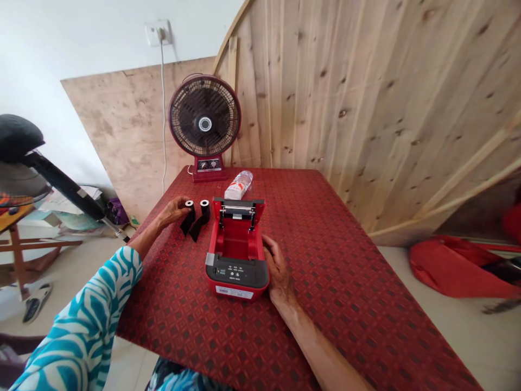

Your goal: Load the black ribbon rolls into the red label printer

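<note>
A small red and black printer (236,250) sits open on the red patterned table (345,271), its lid tipped back and its inner bay bare. My right hand (277,264) rests against the printer's right side, fingers curled along the casing. My left hand (174,212) reaches to the left of the printer and grips one of two black ribbon rolls (190,213). The second roll (203,212) stands right beside it, with loose black ribbon trailing from both towards me.
A clear plastic bottle (239,184) lies behind the printer. A maroon table fan (204,124) stands at the table's far edge, cord up to a wall socket (159,32). Wooden panels line the right wall. A red bag (456,266) lies on the floor, right.
</note>
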`<action>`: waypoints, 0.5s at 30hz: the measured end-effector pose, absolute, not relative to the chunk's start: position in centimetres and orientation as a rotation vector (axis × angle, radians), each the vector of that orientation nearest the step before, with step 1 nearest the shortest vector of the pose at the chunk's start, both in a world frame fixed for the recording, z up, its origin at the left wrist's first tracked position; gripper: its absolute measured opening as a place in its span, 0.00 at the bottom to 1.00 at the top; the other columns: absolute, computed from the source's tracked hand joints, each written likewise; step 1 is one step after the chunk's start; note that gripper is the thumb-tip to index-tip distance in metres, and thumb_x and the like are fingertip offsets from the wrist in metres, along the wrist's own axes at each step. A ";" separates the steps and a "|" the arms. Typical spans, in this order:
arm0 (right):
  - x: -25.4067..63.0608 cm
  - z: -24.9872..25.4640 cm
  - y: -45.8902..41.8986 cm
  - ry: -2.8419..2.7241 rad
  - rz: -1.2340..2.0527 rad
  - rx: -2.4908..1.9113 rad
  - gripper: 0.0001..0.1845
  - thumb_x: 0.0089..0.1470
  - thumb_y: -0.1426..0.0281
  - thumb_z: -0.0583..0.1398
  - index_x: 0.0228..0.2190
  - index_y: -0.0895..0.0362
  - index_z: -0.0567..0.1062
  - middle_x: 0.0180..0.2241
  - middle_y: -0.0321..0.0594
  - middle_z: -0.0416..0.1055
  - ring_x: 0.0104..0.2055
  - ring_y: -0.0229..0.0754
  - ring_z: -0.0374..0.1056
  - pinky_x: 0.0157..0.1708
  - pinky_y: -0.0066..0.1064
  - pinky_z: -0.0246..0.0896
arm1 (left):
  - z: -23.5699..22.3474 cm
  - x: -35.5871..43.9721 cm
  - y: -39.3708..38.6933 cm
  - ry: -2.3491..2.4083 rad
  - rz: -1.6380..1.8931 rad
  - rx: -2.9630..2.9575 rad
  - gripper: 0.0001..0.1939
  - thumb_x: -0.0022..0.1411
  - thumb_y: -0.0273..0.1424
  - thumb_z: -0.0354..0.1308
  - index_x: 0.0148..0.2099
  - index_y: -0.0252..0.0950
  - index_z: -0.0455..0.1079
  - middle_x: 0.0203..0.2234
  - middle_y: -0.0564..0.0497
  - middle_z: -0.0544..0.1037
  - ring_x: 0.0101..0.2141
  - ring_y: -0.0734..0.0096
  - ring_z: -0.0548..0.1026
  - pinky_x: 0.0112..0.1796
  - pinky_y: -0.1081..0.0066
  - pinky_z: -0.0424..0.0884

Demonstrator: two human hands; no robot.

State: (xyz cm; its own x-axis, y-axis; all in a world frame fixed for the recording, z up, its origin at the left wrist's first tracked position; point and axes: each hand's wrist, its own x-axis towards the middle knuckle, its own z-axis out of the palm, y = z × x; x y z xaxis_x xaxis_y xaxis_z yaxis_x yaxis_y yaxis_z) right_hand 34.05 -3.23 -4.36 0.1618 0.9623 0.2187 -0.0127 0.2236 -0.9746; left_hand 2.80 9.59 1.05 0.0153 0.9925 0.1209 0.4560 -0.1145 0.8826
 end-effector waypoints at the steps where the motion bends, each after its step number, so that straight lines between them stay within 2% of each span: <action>1: 34.0 -4.3 -3.2 -1.164 0.950 -1.102 0.21 0.56 0.57 0.54 0.48 0.53 0.71 0.51 0.44 0.71 0.55 0.48 0.65 0.55 0.45 0.59 | 1.4 2.7 9.7 1.519 1.014 1.680 0.25 0.43 0.39 0.61 0.44 0.32 0.68 0.37 0.46 0.79 0.40 0.59 0.76 0.43 0.61 0.71; 5: 34.0 -4.2 -3.2 -1.166 0.958 -1.139 0.22 0.55 0.57 0.53 0.48 0.53 0.71 0.51 0.45 0.71 0.54 0.48 0.66 0.55 0.45 0.59 | 3.2 3.1 10.0 1.575 0.900 1.847 0.27 0.53 0.43 0.55 0.52 0.33 0.67 0.49 0.42 0.76 0.51 0.56 0.72 0.51 0.60 0.67; 8: 34.1 -4.2 -3.2 -1.169 0.949 -1.142 0.22 0.55 0.58 0.53 0.48 0.54 0.71 0.51 0.45 0.71 0.53 0.48 0.66 0.54 0.45 0.59 | 4.1 4.2 10.5 1.584 0.775 1.981 0.26 0.53 0.38 0.57 0.54 0.35 0.68 0.52 0.44 0.75 0.53 0.57 0.70 0.54 0.61 0.63; 11: 34.1 -4.2 -3.2 -1.172 0.945 -1.129 0.21 0.55 0.58 0.53 0.48 0.54 0.71 0.51 0.45 0.71 0.55 0.49 0.65 0.55 0.46 0.58 | 4.3 5.6 11.0 1.618 0.646 2.085 0.23 0.48 0.30 0.59 0.49 0.37 0.72 0.48 0.46 0.78 0.53 0.55 0.71 0.57 0.57 0.57; 15: 34.0 -4.5 -3.0 -1.169 0.949 -1.114 0.22 0.55 0.58 0.53 0.48 0.54 0.70 0.51 0.46 0.71 0.55 0.49 0.65 0.55 0.46 0.59 | 4.2 7.1 11.3 1.674 0.578 2.147 0.17 0.44 0.25 0.58 0.39 0.41 0.76 0.32 0.52 0.82 0.47 0.52 0.75 0.59 0.47 0.46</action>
State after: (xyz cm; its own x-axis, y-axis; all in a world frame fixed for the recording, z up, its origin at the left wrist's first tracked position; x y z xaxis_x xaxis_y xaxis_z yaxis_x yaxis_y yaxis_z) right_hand 33.99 -3.02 -4.46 0.1611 0.9655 0.2045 -0.0016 0.2075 -0.9782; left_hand 7.14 11.31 4.19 0.2160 0.9713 0.0995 0.8254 -0.2361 0.5128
